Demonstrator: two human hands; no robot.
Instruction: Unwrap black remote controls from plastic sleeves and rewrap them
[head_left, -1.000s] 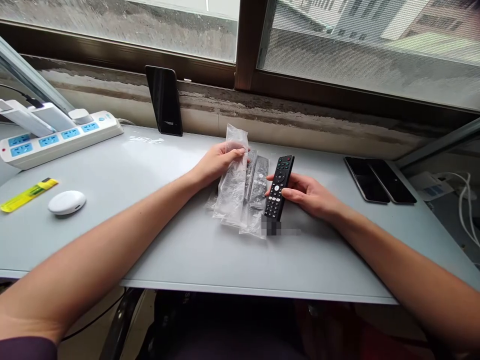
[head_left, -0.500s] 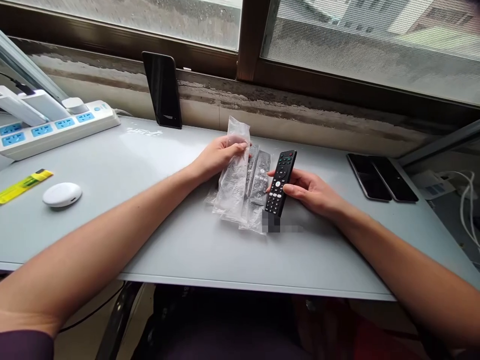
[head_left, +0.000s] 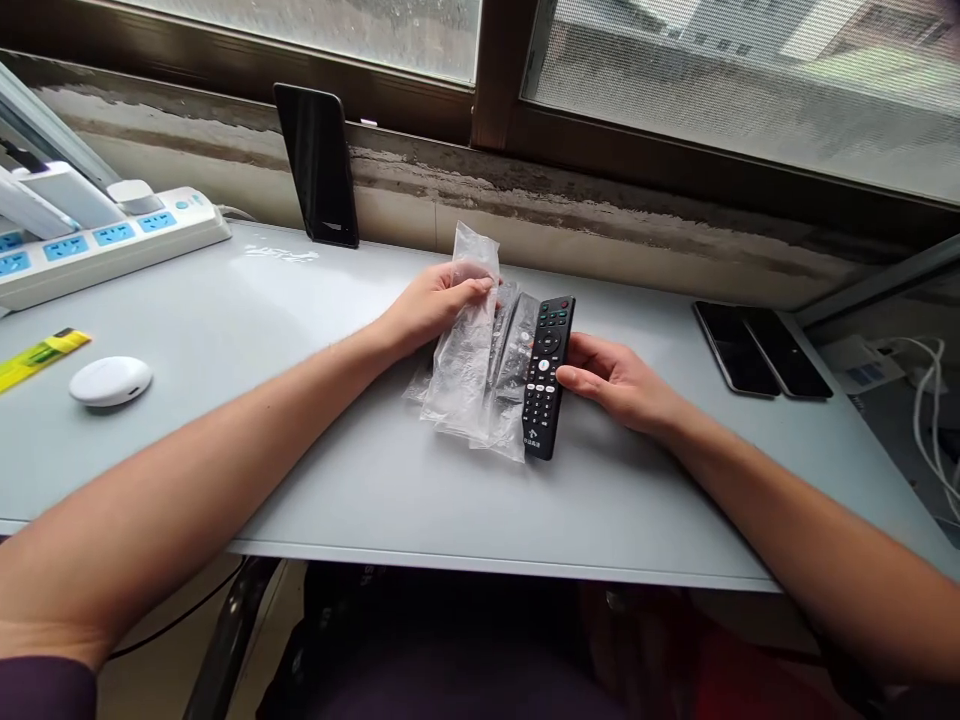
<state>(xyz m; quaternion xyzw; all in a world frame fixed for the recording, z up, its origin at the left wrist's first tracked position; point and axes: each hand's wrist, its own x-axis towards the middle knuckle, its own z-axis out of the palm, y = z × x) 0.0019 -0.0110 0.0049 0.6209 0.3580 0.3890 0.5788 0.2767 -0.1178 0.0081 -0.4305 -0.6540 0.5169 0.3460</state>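
While a window (head_left: 735, 95) spans the top of the frame, the pale bench (head_left: 637, 520) stretches across the middle below it. A white power strip (head_left: 97, 245) with blue sockets lies at the upper left, its far end out of frame, with white plugs (head_left: 71, 195) in it. Right of it, above the centre left, a tall black phone (head_left: 319, 165) leans upright against the wall.

Near the centre, the left hand (head_left: 442, 300) is closed on the upper part of a crumpled clear bag (head_left: 466, 360), thumb in front. Just right of and partly behind this lie dark remotes in clear wrap (head_left: 516, 345); how many is hard to tell. The right hand (head_left: 607, 375) holds a bare black remote (head_left: 549, 385) by its right edge, thumb over its face; the remote is right of centre, tilted, its buttons in view, beside the wrapped ones.

Two dark phones (head_left: 739, 350) lie side by side at the right. At the left edge is a yellow packet (head_left: 41, 360), and just below and right of it a white oval case (head_left: 111, 381).
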